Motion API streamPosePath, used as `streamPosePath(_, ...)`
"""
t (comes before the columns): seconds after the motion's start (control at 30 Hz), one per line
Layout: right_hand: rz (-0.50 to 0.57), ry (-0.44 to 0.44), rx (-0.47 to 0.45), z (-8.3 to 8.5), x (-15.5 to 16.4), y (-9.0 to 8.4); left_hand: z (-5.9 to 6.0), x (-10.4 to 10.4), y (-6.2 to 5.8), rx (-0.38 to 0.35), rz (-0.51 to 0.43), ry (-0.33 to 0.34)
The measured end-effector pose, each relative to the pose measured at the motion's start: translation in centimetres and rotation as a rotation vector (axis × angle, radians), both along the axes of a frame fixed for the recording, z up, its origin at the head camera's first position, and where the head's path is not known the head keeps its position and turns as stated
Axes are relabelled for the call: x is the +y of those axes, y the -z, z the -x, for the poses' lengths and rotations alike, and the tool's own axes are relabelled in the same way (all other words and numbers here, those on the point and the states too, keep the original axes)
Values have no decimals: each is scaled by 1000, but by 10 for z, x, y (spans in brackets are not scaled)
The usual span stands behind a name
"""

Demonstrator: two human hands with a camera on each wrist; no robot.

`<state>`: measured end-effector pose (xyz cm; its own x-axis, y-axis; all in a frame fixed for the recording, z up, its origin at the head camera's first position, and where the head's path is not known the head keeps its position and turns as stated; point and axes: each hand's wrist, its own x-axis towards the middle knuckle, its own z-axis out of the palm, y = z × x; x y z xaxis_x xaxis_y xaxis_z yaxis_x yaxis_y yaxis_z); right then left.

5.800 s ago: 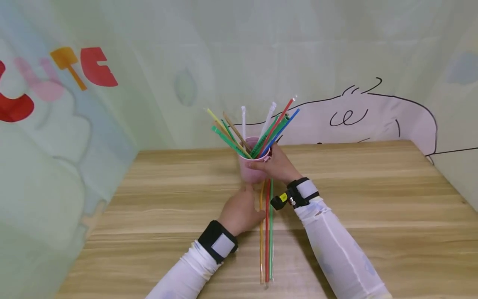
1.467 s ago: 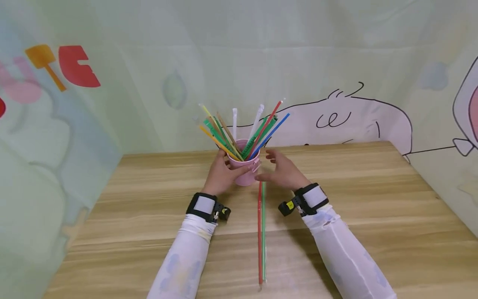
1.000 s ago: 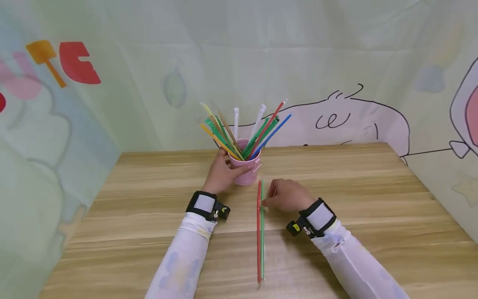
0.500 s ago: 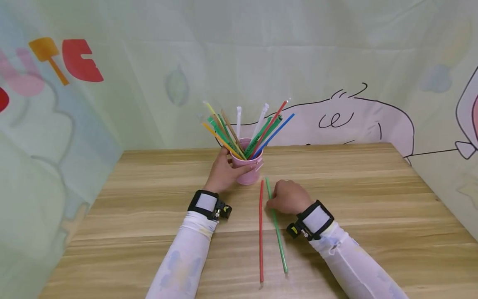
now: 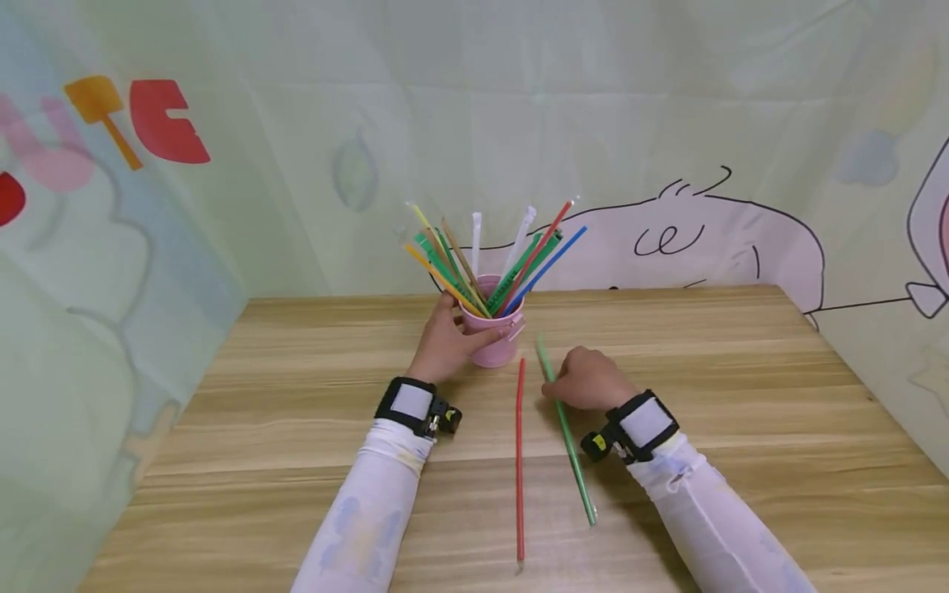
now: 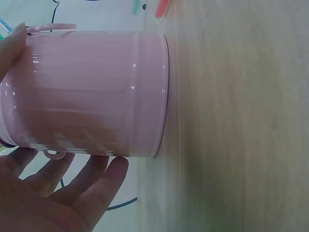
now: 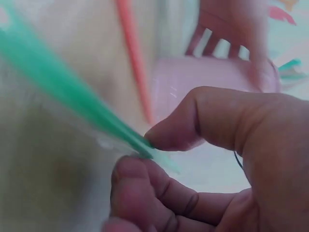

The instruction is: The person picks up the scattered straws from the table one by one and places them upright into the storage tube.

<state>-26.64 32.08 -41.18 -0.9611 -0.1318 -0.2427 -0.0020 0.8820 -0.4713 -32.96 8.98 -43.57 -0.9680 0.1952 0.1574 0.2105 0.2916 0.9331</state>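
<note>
A glossy pink metal bucket (image 5: pixel 495 346) gleams on a matt, wood-grain worktop (image 5: pixel 741 395). Smooth plastic green straw (image 5: pixel 567 432) and red straw (image 5: pixel 520 461) lie nearby.

Bright even light, soft shadows, head view sharp, right wrist view blurred, slight edge warp

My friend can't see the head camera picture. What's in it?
A right hand pinches a green straw off a wooden table, beside a red straw lying flat. The left hand holds a pink cup full of colourful straws.
</note>
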Motion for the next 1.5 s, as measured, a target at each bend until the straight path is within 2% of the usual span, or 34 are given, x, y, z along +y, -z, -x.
streamPosePath(0.1,74,1,0,2,12,-9,0,0,0,-2,-1,3)
streamPosePath(0.23,229,26,-12,3,28,-23,0,0,0,2,3,4)
streamPosePath(0.43,406,47,73,0,38,-43,-1,0,1,2,0,1)
streamPosePath(0.63,575,137,281,-7,35,-61,0,2,2,12,3,2)
streamPosePath(0.77,723,186,433,-10,34,-73,1,3,3,19,2,5)
streamPosePath(1.0,882,210,687,-4,26,-97,3,4,3,25,9,6)
streamPosePath(1.13,952,207,784,2,18,-107,3,5,2,23,6,8)
streamPosePath(1.27,929,200,833,11,8,-108,3,6,3,19,8,1)
streamPosePath(1.43,720,207,850,23,-3,-96,4,7,4,19,9,1)
streamPosePath(1.5,636,209,826,27,-7,-89,4,8,5,20,4,2)
